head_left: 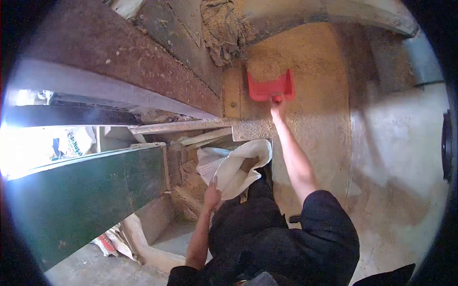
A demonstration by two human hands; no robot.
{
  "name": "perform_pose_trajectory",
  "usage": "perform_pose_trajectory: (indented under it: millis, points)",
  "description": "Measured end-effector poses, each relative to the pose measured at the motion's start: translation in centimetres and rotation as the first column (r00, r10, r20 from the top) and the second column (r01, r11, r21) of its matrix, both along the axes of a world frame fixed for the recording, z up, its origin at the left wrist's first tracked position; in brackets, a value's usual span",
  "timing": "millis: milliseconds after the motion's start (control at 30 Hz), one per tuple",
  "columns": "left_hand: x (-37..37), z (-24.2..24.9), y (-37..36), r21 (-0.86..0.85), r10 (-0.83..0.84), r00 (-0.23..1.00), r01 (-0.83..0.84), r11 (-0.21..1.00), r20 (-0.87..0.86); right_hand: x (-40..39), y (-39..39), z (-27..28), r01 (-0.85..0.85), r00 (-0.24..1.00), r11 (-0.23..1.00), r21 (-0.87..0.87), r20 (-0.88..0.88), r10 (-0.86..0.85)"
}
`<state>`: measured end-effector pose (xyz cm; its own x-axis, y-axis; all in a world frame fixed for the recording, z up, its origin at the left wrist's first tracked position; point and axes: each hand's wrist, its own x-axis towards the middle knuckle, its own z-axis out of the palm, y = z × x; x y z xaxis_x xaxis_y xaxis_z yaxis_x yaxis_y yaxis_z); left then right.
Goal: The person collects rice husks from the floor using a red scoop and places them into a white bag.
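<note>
A red dustpan (271,88) lies at the near edge of a heap of yellow-brown grainy material (305,52), with some of it at the pan's mouth. My right hand (277,107) is closed round the dustpan's handle, the arm stretched forward. Below and to the left, a white sack (234,174) stands with its mouth open, and some brown material shows inside it. My left hand (213,194) grips the sack's left rim, fingers closed on the fabric.
A large rusty metal beam (119,57) runs across the upper left. A green panel (95,200) fills the lower left. A dusty crumpled cloth (220,28) lies at the top. Other sacks (114,243) lie beneath the panel. A curved beam (329,10) spans the top right.
</note>
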<state>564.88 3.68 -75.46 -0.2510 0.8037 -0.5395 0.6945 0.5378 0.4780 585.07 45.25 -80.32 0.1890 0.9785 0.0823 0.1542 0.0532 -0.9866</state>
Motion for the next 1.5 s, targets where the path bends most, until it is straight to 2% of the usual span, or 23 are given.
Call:
perform_pose_trajectory:
  millis: [67, 100, 133, 167, 200, 233, 267, 333, 367, 433, 567, 633, 700, 800, 867, 933, 1000, 1100, 1133, 1200, 1300, 1433, 1500]
  points:
    - [-0.2, 0.0, 0.2, 0.054, -0.019, 0.998, 0.016, 0.998, 0.053, 1.6, -3.7, 1.9, 0.008, 0.997, 0.999, 0.032, 0.072, -0.011]
    - [-0.8, -1.0, -0.2, 0.057, -0.031, 0.997, 0.027, 0.998, 0.065, 2.5, -5.7, 2.5, -0.024, 0.993, 0.986, 0.166, 0.117, 0.004]
    - [-1.6, -3.1, -0.7, 0.184, -0.119, 0.99, 0.103, 0.977, 0.077, 3.4, -7.9, 3.0, -0.063, 0.986, 0.953, 0.295, 0.165, 0.014]
    - [-1.8, -4.3, -1.1, 0.308, -0.203, 0.976, 0.17, 0.936, 0.08, 4.3, -10.3, 3.2, -0.058, 0.984, 0.954, 0.295, 0.178, 0.005]
    - [-1.8, -3.7, -0.6, 0.313, -0.215, 0.973, 0.177, 0.933, 0.09, 5.2, -12.7, 3.3, -0.066, 0.993, 0.98, 0.189, 0.105, 0.047]
    - [-1.7, -2.1, 0.5, 0.207, -0.189, 0.973, 0.158, 0.965, 0.136, 5.9, -15.0, 3.5, -0.082, 0.997, 0.993, 0.083, 0.025, 0.08]
    - [-1.7, -1.3, 0.7, 0.097, -0.16, 0.971, 0.144, 0.985, 0.177, 6.5, -17.5, 4.2, -0.07, 0.997, 0.994, 0.088, 0.035, 0.068]
    - [-2.1, -2.9, 0.3, 0.147, -0.198, 0.966, 0.174, 0.974, 0.165, 7.7, -22.5, 6.1, -0.147, 0.961, 0.974, 0.173, 0.259, 0.099]
    - [-2.2, -2.0, 0.6, 0.128, -0.212, 0.965, 0.193, 0.973, 0.155, 8.1, -25.1, 7.1, -0.136, 0.959, 0.974, 0.181, 0.27, 0.083]
    - [-2.4, -1.8, 0.6, 0.126, -0.24, 0.959, 0.222, 0.967, 0.15, 8.2, -29.8, 8.8, -0.2, 0.958, 0.979, -0.023, 0.204, 0.201]
    - [-2.7, -2.1, 0.0, 0.201, -0.302, 0.946, 0.276, 0.94, 0.115, 7.4, -35.7, 8.5, -0.316, 0.935, 0.949, -0.019, 0.164, 0.314]
    - [-2.9, -2.4, -1.0, 0.198, -0.306, 0.945, 0.28, 0.939, 0.117, 4.6, -37.3, 11.0, -0.362, 0.802, 0.825, -0.433, 0.306, 0.513]
    - [-3.5, -4.2, -2.2, 0.265, -0.377, 0.925, 0.355, 0.897, 0.039, 1.4, -37.8, 10.9, -0.424, 0.677, 0.833, -0.356, 0.487, 0.552]
    - [-3.9, -5.4, -3.4, 0.175, -0.333, 0.942, 0.321, 0.931, 0.044, -3.2, -37.9, 12.2, -0.385, 0.558, 0.784, -0.487, 0.554, 0.618]
    - [-5.1, -9.7, -4.4, 0.317, -0.332, 0.942, 0.301, 0.899, 0.045, -4.9, -38.9, 12.2, -0.394, 0.457, 0.764, -0.511, 0.612, 0.645]
    - [-5.4, -7.3, -4.3, 0.213, -0.257, 0.966, 0.246, 0.945, 0.024, -5.3, -39.9, 10.4, -0.416, 0.397, 0.741, -0.527, 0.628, 0.669]
    - [-6.2, -7.5, -3.9, 0.232, -0.224, 0.974, 0.21, 0.95, 0.032, -5.0, -40.3, 9.4, -0.446, 0.339, 0.737, -0.508, 0.666, 0.664]
    - [-6.8, -7.0, -3.8, 0.256, -0.176, 0.982, 0.154, 0.954, 0.065, -2.4, -41.9, 8.9, -0.479, 0.669, 0.825, -0.3, 0.484, 0.565]
    - [-6.7, -5.9, -3.7, 0.254, -0.163, 0.984, 0.141, 0.957, 0.069, -1.3, -42.3, 7.7, -0.488, 0.659, 0.818, -0.304, 0.485, 0.574]
    - [-6.5, -3.9, -3.8, 0.207, -0.134, 0.989, 0.12, 0.971, 0.057, 1.0, -43.2, 3.9, -0.438, 0.829, 0.882, -0.173, 0.301, 0.471]
    - [-7.1, -6.3, -4.8, 0.347, -0.126, 0.991, 0.102, 0.932, 0.046, 3.4, -44.3, 3.4, -0.391, 0.891, 0.896, -0.208, 0.16, 0.426]
    - [-7.7, -6.7, -5.0, 0.33, -0.095, 0.994, 0.075, 0.941, 0.046, 5.6, -44.2, 6.2, -0.404, 0.893, 0.902, -0.154, 0.147, 0.425]
    - [-7.9, -6.5, -4.5, 0.188, -0.096, 0.991, 0.076, 0.979, 0.095, 6.5, -43.8, 6.9, -0.394, 0.902, 0.894, -0.212, 0.095, 0.42]
